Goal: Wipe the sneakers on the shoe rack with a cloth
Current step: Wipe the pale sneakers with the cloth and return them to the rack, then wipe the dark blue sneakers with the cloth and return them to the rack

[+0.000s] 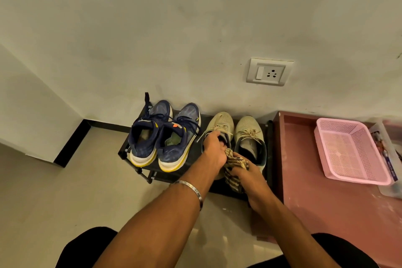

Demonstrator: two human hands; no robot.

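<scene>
A pale wall with a socket plate (269,71) is standing behind a low black shoe rack (125,152) that is sitting on a glossy tiled floor, with a pink shelf top (304,159) just to the right of it. Four sneakers are sitting on the rack: a navy pair (163,135) well to the left of the hands, and a cream pair under them.

The left hand (214,150) is reaching into the collar of the left cream sneaker (221,122), fingers curled over its rim and gripping it — steadying the shoe. The right hand (244,175) is clutching a striped cloth (236,163) bunched against that shoe's heel, just beside the right cream sneaker (250,135).

To wipe well, the left hand is probably best kept holding the collar firm while the cloth is being drawn from heel toward toe, along the side — short strokes, so the shoe is not sliding off the rack.

Each sneaker's long axis is running from the person toward the wall, toes pointing at the wall and heels nearest the hands.
</scene>
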